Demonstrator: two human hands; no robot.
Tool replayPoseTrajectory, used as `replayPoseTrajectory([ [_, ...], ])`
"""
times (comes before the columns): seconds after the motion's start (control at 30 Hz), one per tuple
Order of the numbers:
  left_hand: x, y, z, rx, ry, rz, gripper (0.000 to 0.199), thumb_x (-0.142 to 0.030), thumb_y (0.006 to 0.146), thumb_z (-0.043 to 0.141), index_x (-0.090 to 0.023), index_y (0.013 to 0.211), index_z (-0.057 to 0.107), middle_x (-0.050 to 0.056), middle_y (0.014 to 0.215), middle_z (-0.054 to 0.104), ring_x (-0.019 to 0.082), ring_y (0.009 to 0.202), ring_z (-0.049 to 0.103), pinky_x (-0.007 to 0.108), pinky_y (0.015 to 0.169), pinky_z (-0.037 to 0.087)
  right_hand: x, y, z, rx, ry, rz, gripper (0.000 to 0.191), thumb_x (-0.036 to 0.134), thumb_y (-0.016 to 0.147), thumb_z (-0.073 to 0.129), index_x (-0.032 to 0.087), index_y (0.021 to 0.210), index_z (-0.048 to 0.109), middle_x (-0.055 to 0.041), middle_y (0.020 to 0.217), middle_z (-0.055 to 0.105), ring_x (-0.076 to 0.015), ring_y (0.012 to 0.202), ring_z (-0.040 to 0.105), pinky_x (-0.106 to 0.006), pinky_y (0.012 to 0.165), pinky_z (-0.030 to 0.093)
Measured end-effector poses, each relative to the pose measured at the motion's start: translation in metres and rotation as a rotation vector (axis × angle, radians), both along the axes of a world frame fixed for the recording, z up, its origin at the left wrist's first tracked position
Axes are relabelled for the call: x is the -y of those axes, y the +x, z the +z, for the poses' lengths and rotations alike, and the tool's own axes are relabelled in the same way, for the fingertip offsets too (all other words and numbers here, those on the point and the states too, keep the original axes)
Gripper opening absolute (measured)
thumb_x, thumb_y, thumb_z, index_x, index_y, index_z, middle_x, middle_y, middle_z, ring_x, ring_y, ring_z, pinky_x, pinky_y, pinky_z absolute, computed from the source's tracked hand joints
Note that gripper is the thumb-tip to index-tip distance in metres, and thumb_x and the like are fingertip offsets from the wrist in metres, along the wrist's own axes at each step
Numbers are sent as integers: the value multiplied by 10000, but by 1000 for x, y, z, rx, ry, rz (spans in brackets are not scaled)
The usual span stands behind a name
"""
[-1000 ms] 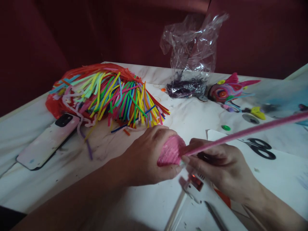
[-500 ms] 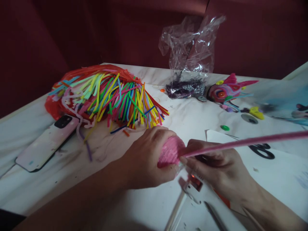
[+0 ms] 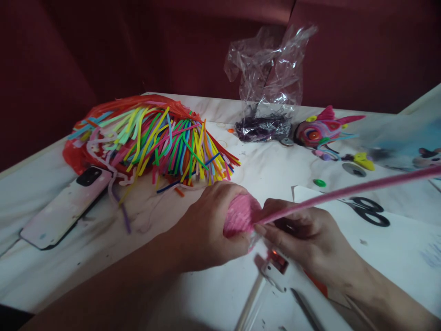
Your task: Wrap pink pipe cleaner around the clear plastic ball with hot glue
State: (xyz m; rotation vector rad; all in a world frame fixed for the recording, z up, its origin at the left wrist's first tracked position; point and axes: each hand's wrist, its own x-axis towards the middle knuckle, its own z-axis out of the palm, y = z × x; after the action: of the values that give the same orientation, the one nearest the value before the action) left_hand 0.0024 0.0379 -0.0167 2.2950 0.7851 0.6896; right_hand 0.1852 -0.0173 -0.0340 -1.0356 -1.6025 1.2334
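Observation:
My left hand (image 3: pixel 213 225) is wrapped round a pink fuzzy ball (image 3: pixel 241 214), whose surface looks covered in pink pipe cleaner. Against its right side, my right hand (image 3: pixel 306 234) pinches a long pink pipe cleaner (image 3: pixel 330 196) between thumb and fingers. The free length runs up and out past the right edge of the view. Just below the hands is a glue gun (image 3: pixel 275 271) with a small red light glowing, partly hidden by my right hand.
Many coloured pipe cleaners (image 3: pixel 179 147) spill from a red bag at the back left, behind a phone (image 3: pixel 65 207). A clear plastic bag (image 3: pixel 272 82) stands at the back. Black-handled scissors (image 3: pixel 370 211) lie on white paper at right, near a colourful fish-like craft piece (image 3: pixel 320 131).
The free end of the pink pipe cleaner has swung upward at the right. Both hands keep nearly the same hold. More of the scissors shows, and the whole view has shifted slightly.

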Motion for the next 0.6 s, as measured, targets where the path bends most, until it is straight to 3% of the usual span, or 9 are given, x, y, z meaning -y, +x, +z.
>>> replayPoseTrajectory([
  [0.17, -2, -1, 4, 13, -24, -3, 407, -158, 677, 583, -201, 1068, 477, 60, 1113, 534, 223, 1057, 501, 367, 921, 405, -4, 3, 7, -104, -38, -80, 241, 293, 899, 632, 105, 794, 525, -10, 645, 462, -62, 505, 412, -103, 429, 341],
  [0.3, -3, 0, 3, 5, -45, 2, 493, -152, 668, 577, -197, 1143, 452, 73, 1156, 523, 238, 1101, 491, 386, 950, 392, -9, 4, 19, -165, 2, -139, 254, 343, 854, 698, 115, 802, 599, -17, 671, 499, -52, 533, 403, -84, 471, 348],
  [0.5, -7, -2, 4, 1, -75, -6, 491, -152, 665, 597, -233, 1131, 469, 42, 1210, 518, 236, 1133, 483, 372, 968, 386, -11, 4, 23, -203, -1, -120, 209, 308, 859, 688, 106, 854, 633, -24, 654, 508, -57, 527, 413, -78, 458, 350],
  [0.6, -9, -4, 10, -33, -164, -5, 474, -123, 659, 593, -247, 1104, 486, 10, 1155, 557, 225, 1067, 530, 354, 921, 417, -11, 4, 21, -227, -8, -99, 186, 276, 861, 676, 103, 830, 614, -15, 641, 491, -53, 526, 411, -77, 470, 357],
])
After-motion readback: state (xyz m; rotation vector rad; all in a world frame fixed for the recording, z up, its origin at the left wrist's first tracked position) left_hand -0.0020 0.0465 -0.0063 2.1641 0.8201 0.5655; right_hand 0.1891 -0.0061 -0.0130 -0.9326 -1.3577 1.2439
